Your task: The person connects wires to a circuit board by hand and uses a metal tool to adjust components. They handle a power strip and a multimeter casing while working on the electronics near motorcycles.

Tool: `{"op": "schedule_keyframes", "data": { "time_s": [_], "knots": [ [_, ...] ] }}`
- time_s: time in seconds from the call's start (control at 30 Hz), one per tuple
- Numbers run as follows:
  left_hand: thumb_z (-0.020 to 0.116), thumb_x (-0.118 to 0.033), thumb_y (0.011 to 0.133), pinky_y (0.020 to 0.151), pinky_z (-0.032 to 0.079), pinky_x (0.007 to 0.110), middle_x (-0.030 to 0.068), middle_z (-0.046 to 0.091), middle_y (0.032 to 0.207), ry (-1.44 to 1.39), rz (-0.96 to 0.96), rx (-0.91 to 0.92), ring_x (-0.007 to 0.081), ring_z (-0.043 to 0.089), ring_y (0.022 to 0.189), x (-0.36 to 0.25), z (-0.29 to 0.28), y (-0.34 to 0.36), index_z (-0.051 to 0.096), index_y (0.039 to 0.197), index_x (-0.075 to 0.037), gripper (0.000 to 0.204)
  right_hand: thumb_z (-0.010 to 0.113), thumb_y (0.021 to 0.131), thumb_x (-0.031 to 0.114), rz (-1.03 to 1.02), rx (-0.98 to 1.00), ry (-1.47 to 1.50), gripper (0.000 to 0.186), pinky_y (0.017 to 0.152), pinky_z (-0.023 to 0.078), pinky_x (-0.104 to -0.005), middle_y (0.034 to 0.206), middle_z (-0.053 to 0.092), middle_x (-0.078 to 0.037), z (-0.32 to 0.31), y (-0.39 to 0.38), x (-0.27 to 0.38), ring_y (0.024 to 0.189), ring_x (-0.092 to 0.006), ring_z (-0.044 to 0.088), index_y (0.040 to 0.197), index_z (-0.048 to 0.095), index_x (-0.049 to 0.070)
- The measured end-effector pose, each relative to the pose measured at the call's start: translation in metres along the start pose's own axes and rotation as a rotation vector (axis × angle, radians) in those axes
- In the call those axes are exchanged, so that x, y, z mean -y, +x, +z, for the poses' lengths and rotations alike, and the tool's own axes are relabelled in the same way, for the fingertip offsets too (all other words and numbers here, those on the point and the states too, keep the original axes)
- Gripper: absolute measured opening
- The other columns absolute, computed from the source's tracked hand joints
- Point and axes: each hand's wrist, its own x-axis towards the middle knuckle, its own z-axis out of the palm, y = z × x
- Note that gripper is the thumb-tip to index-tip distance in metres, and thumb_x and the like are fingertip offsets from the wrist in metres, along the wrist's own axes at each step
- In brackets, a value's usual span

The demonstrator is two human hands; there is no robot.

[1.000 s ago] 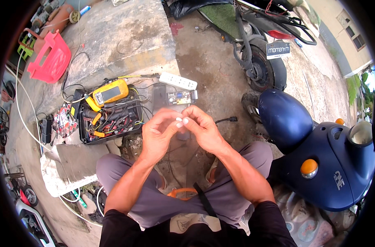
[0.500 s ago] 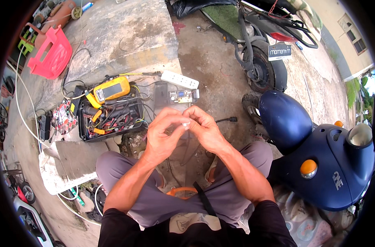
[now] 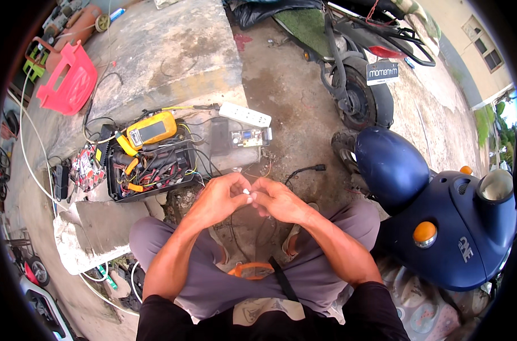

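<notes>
My left hand [image 3: 217, 200] and my right hand [image 3: 280, 201] meet above the ground between my knees, fingers pinched and fingertips touching. A small white piece [image 3: 246, 191] shows between the fingertips; its kind is too small to make out. What else the right fingers grip is hidden. Thin wires [image 3: 269, 166] show just beyond the hands. Farther off, a circuit board [image 3: 248, 138] lies on the edge of the concrete ledge, beside a white power strip [image 3: 245, 115].
At the left, a black box [image 3: 150, 194] holds tangled cables and orange-handled tools, with a yellow multimeter [image 3: 151, 130] on top. A blue scooter [image 3: 448, 227] stands close on my right, another scooter's wheel [image 3: 358, 98] beyond. A pink plastic basket [image 3: 71, 79] sits far left.
Both hands have come nearer to me, away from the circuit board, still pinched together. The white piece moved with them, and thin wires beyond the hands are now uncovered.
</notes>
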Motion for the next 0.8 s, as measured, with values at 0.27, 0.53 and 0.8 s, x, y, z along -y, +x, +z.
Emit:
{"op": "schedule_keyframes", "data": {
  "time_s": [0.27,0.53,0.8],
  "knots": [
    [0.081,-0.010,0.095,0.087,0.059,0.037,0.0126,0.078,0.103,0.164,-0.011,-0.257,0.0223,0.074,0.094,0.023,-0.010,0.029,0.069,0.120,0.004,0.031,0.060,0.109,0.013,-0.017,-0.326,0.258,0.015,0.066,0.042,-0.0268,0.092,0.055,0.001,-0.019,0.015,-0.023,0.077,-0.0083,0.048,0.119,0.061,0.002],
    [0.090,-0.014,0.082,0.115,0.047,0.047,0.0194,0.058,0.152,0.628,0.072,-0.467,0.0402,0.055,0.138,0.020,-0.012,0.074,0.056,0.144,0.000,0.072,0.057,0.113,0.013,-0.059,-0.420,0.615,0.014,0.060,0.039,-0.0277,0.085,0.051,0.003,-0.046,0.036,-0.029,0.071,-0.0084,0.045,0.114,0.066,0.003],
    [0.095,-0.014,0.076,0.124,0.041,0.047,0.0192,0.050,0.163,0.765,0.075,-0.452,0.0408,0.047,0.148,0.058,-0.009,0.127,0.046,0.158,0.000,0.096,0.059,0.112,0.016,0.069,-0.566,0.550,0.016,0.057,0.039,-0.0280,0.086,0.053,0.002,-0.061,0.066,-0.043,0.069,-0.0084,0.045,0.114,0.068,0.003]
  ]
}}
